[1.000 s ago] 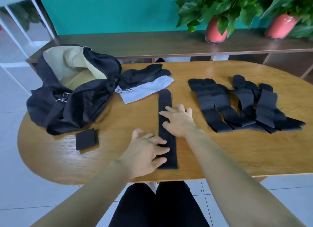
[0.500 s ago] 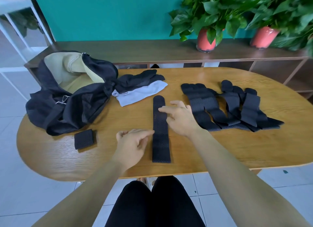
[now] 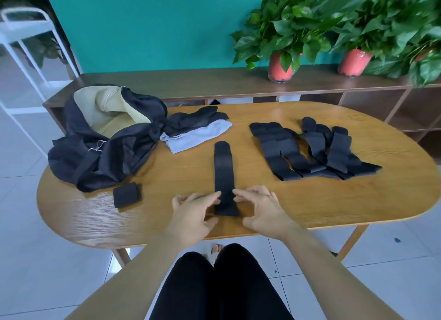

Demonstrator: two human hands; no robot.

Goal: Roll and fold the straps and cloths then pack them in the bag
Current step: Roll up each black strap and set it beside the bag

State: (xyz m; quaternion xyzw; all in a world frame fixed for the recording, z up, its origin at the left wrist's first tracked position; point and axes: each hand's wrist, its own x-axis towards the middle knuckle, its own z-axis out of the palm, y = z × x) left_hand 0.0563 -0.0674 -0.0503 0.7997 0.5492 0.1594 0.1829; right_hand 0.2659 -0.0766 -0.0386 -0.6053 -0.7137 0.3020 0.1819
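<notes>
A long black perforated strap point(image 3: 223, 169) lies flat on the wooden table point(image 3: 310, 200), pointing away from me. My left hand point(image 3: 193, 214) and my right hand point(image 3: 262, 212) flank its near end. Their fingertips touch the strap's two side edges and the thumbs sit by its near corners. Nothing is gripped. One rolled black strap point(image 3: 125, 194) sits to the left. A pile of several unrolled black straps point(image 3: 310, 147) lies at the right. Black cloths point(image 3: 198, 119) and a pale grey cloth point(image 3: 198, 135) lie beside the open black bag point(image 3: 105, 138) with its beige lining.
The bag slumps over the table's far left edge. Behind the table runs a low wooden shelf point(image 3: 191, 80) with two potted plants point(image 3: 281, 64) against a teal wall. A white rack point(image 3: 21, 45) stands at the far left. My knees are under the table's near edge.
Both hands drew back along the strap to its near end. The right hand left the strap's middle; the left hand came back onto the strap's edge. The camera view tilted up.
</notes>
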